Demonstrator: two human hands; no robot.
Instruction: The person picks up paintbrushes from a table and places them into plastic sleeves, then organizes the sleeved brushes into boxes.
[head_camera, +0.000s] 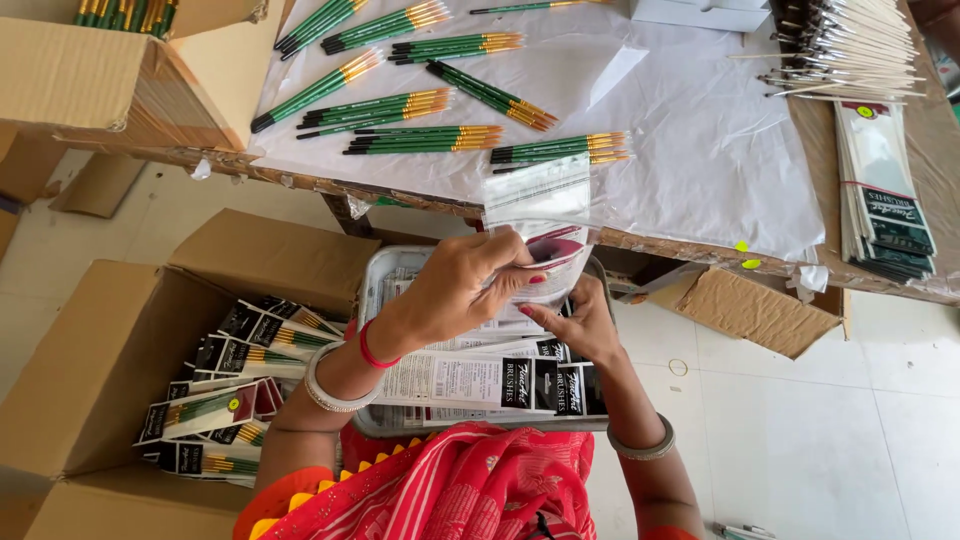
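While both my left hand (462, 285) and right hand (578, 322) pinch one clear sleeve (545, 215), the box (90, 360) left of the tray (372, 290) looks half full of packed sets, and loose brushes (420, 110) remain beyond it.

Two hands: left hand (468, 283) and right hand (578, 322), both at frame centre, meeting on one clear sleeve (545, 215). One grey tray (372, 290) at lower centre, holding perhaps five or six printed cards (470, 380), overlapped and hard to separate. Four cardboard boxes: one in the upper left corner (90, 85), one large at lower left (110, 360), one flat behind it (280, 255), one under the table edge at right (760, 310). About ten bundles of green-handled brushes (400, 105) on one white sheet (700, 150), top centre. One heap of pale-handled brushes (860, 50), upper right. One stack of packaging sleeves (885, 190), right. Two bangles, one per wrist.
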